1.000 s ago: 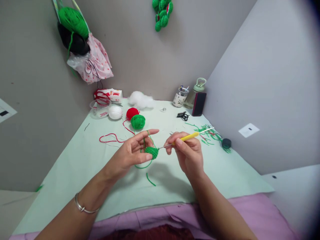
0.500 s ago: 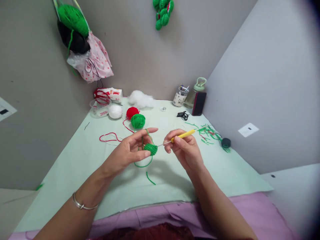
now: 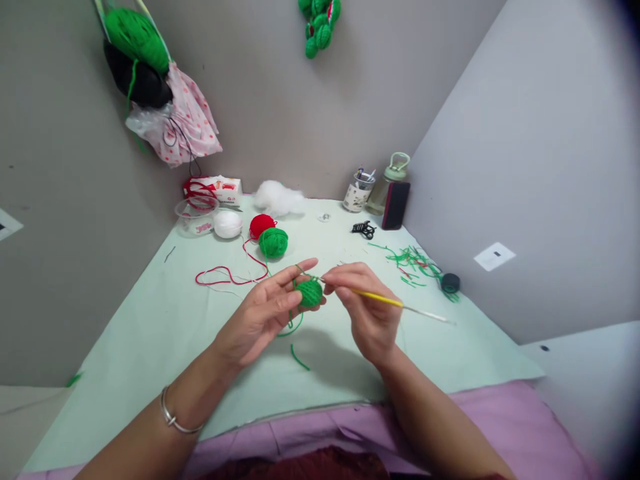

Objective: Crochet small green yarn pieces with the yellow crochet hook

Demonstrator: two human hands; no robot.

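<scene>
My left hand (image 3: 265, 310) pinches a small green crocheted piece (image 3: 310, 292) between thumb and fingers, with green yarn looped over its forefinger. My right hand (image 3: 364, 303) is closed on a yellow-handled crochet hook (image 3: 385, 301), whose metal end points right and down toward the table; its fingertips touch the green piece. A green yarn strand runs from the piece toward the green yarn ball (image 3: 273, 242) farther back on the pale green table (image 3: 150, 333).
Behind the hands lie a red yarn ball (image 3: 261, 225), a white ball (image 3: 228, 224), a clear bowl (image 3: 195, 215), white stuffing (image 3: 279, 197), a cup of tools (image 3: 356, 193), a bottle (image 3: 390, 183) and a dark phone (image 3: 396, 205). Green yarn scraps (image 3: 413, 261) and a black spool (image 3: 451, 283) sit at right.
My right hand turned the hook so its handle now points right and down instead of up to the right. The hands moved closer together, and the green piece now faces me more roundly.
</scene>
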